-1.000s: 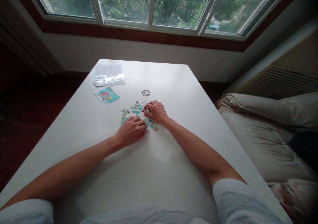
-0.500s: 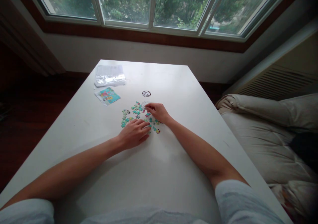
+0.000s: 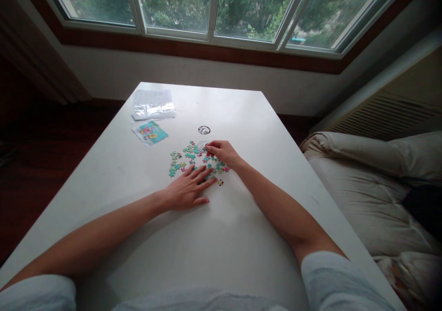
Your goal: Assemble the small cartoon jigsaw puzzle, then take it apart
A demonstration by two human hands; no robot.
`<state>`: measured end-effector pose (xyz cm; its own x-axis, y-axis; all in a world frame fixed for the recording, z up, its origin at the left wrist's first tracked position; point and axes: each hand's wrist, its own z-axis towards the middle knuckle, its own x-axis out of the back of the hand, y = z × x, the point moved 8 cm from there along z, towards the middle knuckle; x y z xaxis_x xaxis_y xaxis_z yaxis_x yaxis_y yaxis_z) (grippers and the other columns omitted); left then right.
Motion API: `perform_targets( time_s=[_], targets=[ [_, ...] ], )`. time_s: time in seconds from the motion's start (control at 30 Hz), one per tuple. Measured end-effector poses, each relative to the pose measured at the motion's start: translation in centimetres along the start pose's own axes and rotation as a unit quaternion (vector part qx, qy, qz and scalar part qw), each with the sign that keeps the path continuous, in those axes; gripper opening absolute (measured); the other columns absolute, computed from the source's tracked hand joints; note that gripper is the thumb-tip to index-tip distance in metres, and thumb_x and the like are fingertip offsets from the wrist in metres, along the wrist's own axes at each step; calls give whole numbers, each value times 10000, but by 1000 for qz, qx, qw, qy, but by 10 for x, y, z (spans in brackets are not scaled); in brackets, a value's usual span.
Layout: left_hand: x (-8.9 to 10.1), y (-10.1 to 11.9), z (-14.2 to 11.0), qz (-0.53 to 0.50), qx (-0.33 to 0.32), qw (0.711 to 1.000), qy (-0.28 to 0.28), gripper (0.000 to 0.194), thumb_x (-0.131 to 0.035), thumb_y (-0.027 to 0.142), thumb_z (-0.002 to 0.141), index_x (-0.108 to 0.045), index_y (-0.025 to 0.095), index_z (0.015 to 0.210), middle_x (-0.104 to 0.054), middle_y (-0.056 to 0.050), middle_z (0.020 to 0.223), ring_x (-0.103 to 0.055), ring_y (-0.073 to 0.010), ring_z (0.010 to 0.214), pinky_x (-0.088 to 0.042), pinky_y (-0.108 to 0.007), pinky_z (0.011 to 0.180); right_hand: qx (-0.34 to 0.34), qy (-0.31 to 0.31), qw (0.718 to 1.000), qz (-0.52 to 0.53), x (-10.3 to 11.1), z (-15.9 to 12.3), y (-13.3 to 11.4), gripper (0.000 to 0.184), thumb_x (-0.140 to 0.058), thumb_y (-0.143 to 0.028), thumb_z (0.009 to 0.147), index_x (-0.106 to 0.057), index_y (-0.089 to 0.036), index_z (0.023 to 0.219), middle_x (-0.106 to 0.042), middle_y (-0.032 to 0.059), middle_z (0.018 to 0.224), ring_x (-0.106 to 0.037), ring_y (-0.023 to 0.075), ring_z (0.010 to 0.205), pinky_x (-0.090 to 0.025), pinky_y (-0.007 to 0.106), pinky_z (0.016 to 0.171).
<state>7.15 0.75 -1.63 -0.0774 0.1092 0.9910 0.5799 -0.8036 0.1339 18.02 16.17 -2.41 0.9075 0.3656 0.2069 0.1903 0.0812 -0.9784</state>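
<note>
Left hand [image 3: 188,190] has spread over puzzle pieces [image 3: 171,172] on the white table [image 3: 214,251] near windows [image 3: 245,7], right hand [image 3: 224,153] pinched together.

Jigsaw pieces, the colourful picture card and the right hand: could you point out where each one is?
Jigsaw pieces [image 3: 192,156]: head view, on a teal piece among those scattered.
Colourful picture card [image 3: 152,132]: head view, on the middle of its printed face.
Right hand [image 3: 223,152]: head view, on the back of the hand.
</note>
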Motion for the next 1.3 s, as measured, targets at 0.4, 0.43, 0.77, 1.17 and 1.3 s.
perform_targets(
  time_s=[0.4,0.43,0.77,1.17,1.3],
  targets=[
    [30,-15,-12,68,66,995,7,539,-605,429,951,-500,212,1434,-459,-138,1551,-428,-325,1415,-328,-498,1149,-68,7,997,20,31,-5,-15,210,-773,-315,793,-643,-152,817,-738,40,678,-632,101,553,-382,181,461],
    [32,-13,-11,69,71,995,14,497,-613,407,947,-530,204,1393,-488,-137,1521,-438,-314,1404,-324,-484,1153,-65,8,998,19,35,-5,-18,215,-774,-317,796,-637,-153,817,-742,43,685,-637,103,557,-387,181,463],
    [13,14,-6,49,40,998,3,673,-457,547,1009,-321,222,1582,-296,-127,1660,-290,-323,1514,-224,-508,1213,-83,-55,993,-59,45,-13,-10,226,-777,-344,779,-680,-143,815,-669,10,608,-535,93,493,-362,213,468],
    [25,23,-15,98,119,988,-13,721,-549,538,960,-435,102,1522,-361,-218,1609,-329,-374,1491,-246,-563,1208,10,-79,930,-358,-9,-25,-10,110,-700,-257,829,-783,-186,837,-681,-13,686,-549,105,628,-329,225,590],
    [24,39,-16,85,78,993,-34,703,-565,551,951,-463,131,1506,-406,-187,1593,-377,-350,1464,-270,-532,1199,32,-58,910,-410,-9,-28,-18,97,-720,-276,828,-766,-199,867,-706,4,785,-564,117,680,-323,229,615]
  ],
)
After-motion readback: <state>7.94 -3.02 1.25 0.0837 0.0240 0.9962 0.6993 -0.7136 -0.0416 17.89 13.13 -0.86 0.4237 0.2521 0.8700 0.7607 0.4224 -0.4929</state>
